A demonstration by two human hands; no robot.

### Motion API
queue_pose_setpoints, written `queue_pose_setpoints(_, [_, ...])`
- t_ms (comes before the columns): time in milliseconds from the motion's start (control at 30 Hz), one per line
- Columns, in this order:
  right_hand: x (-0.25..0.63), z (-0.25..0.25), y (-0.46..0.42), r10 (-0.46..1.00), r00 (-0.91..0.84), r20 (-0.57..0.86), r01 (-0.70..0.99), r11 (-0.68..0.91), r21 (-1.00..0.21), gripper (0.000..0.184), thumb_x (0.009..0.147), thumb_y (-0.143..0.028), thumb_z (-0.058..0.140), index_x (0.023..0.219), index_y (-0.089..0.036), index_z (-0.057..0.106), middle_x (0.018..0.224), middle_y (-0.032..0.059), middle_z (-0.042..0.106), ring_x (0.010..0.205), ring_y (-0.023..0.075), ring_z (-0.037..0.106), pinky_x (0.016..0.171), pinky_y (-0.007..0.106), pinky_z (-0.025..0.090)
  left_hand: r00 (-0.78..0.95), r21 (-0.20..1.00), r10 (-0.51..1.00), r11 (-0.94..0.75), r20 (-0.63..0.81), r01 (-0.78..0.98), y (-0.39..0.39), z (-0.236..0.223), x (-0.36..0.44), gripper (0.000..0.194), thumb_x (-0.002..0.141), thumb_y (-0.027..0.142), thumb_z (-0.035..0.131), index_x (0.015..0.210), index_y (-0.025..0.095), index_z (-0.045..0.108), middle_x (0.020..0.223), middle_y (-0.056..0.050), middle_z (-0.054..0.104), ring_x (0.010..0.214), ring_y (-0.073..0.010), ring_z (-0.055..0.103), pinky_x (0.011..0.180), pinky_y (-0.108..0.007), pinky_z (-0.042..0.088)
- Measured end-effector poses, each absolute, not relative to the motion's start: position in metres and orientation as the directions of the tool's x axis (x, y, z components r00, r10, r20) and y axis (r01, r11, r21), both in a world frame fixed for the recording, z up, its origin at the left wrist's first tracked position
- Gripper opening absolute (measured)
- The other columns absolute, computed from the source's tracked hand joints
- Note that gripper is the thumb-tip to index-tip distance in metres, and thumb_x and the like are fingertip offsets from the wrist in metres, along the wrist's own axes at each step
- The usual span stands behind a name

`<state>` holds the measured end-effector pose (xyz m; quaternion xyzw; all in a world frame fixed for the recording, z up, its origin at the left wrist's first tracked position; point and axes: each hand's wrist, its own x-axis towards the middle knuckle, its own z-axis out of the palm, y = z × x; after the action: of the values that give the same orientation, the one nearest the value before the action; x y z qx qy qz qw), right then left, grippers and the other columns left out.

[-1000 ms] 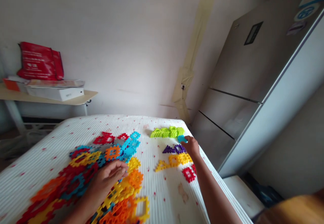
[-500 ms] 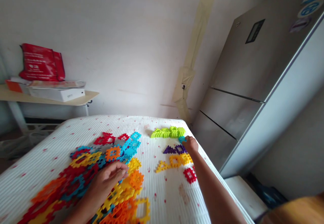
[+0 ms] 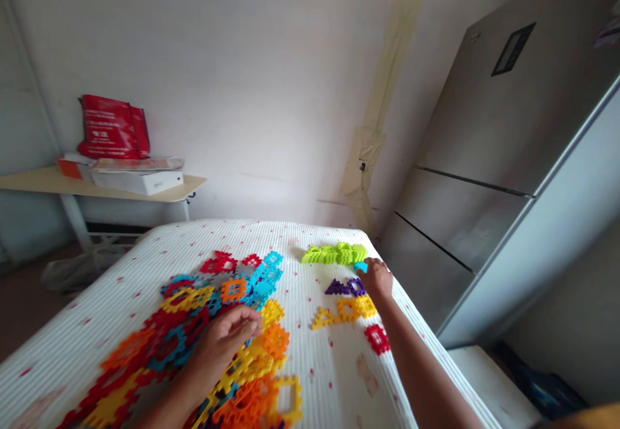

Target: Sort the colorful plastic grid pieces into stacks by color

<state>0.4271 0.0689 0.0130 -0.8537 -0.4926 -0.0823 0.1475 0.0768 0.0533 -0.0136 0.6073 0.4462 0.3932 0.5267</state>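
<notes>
My right hand reaches to the far right of the white ribbed table and pinches a small blue plastic piece beside a row of lime green pieces. Purple pieces, yellow pieces and a red piece lie in small sorted groups just below that hand. My left hand rests with fingers together on a big mixed pile of red, orange, yellow and blue pieces; whether it grips one is hidden.
A grey refrigerator stands close to the table's right edge. At the back left, a low shelf carries a red bag and a white box. A white wall is behind the table.
My right hand has drawn in slightly toward the green row, the blue piece still in it. The left hand stays on the pile. The view has shifted a little to the left.
</notes>
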Motion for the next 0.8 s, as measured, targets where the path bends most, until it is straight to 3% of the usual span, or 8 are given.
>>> queue_pose_setpoints(100, [0.386, 0.008, 0.051, 0.882, 0.289, 0.372, 0.95, -0.217, -0.224, 0.026, 0.083, -0.025, 0.051, 0.104, -0.018, 0.065, 0.104, 0.0092, 0.066, 0.096, 0.0195, 0.06, 0.078, 0.025, 0.041, 0.293, 0.993, 0.956, -0.042, 0.008, 0.111, 0.053, -0.013, 0.077, 0.03, 0.068, 0.05, 0.06, 0.076, 0.022, 0.064, 0.075, -0.002, 0.069, 0.081, -0.0243, 0.067, 0.077, -0.034, 0.05])
queue_pose_setpoints(200, [0.334, -0.007, 0.027, 0.944, 0.053, 0.324, 0.96, 0.041, -0.277, 0.018, 0.084, -0.023, 0.049, 0.088, -0.021, 0.067, 0.086, 0.0037, 0.069, 0.076, 0.0145, 0.063, 0.065, 0.021, 0.039, 0.264, 0.993, 0.964, -0.069, 0.04, 0.1, 0.05, -0.007, 0.077, 0.03, 0.069, 0.049, 0.058, 0.076, 0.021, 0.064, 0.076, -0.003, 0.07, 0.08, -0.0242, 0.067, 0.078, -0.035, 0.05])
queue_pose_setpoints(300, [0.296, -0.023, 0.009, 0.956, -0.088, 0.28, 0.951, 0.164, -0.263, 0.019, 0.084, -0.019, 0.048, 0.074, -0.02, 0.064, 0.074, 0.0021, 0.067, 0.066, 0.0125, 0.062, 0.058, 0.02, 0.036, 0.225, 0.985, 0.972, -0.099, 0.066, 0.14, 0.051, 0.005, 0.076, 0.032, 0.07, 0.049, 0.054, 0.078, 0.019, 0.064, 0.08, -0.005, 0.071, 0.081, -0.0236, 0.068, 0.076, -0.034, 0.051])
queue_pose_setpoints(433, [0.28, -0.037, 0.003, 0.941, -0.16, 0.299, 0.953, 0.226, -0.201, 0.02, 0.085, -0.016, 0.046, 0.072, -0.019, 0.06, 0.072, 0.0024, 0.064, 0.063, 0.0119, 0.059, 0.056, 0.019, 0.034, 0.194, 0.942, 0.975, -0.166, 0.112, 0.292, 0.067, 0.022, 0.076, 0.032, 0.072, 0.045, 0.049, 0.085, 0.019, 0.064, 0.08, -0.005, 0.071, 0.079, -0.0234, 0.067, 0.068, -0.032, 0.05])
queue_pose_setpoints(633, [0.279, -0.047, 0.005, 0.906, -0.202, 0.372, 0.955, 0.267, -0.131, 0.016, 0.084, -0.015, 0.048, 0.072, -0.019, 0.057, 0.074, 0.0018, 0.062, 0.063, 0.0118, 0.057, 0.053, 0.019, 0.033, 0.214, 0.73, 0.962, -0.268, 0.169, 0.629, 0.117, 0.032, 0.089, 0.01, 0.077, 0.026, 0.057, 0.08, 0.02, 0.064, 0.092, -0.005, 0.068, 0.094, -0.0205, 0.061, 0.088, -0.034, 0.043])
queue_pose_setpoints(800, [0.276, -0.047, 0.003, 0.897, -0.225, 0.381, 0.959, 0.273, -0.079, 0.014, 0.082, -0.015, 0.05, 0.071, -0.019, 0.056, 0.072, 0.0016, 0.061, 0.061, 0.0121, 0.056, 0.051, 0.02, 0.034, 0.211, 0.513, 0.968, -0.249, 0.134, 0.821, 0.14, 0.024, 0.104, 0.027, 0.084, 0.035, 0.057, 0.104, 0.017, 0.059, 0.11, -0.007, 0.061, 0.099, -0.0202, 0.058, 0.086, -0.043, 0.047])
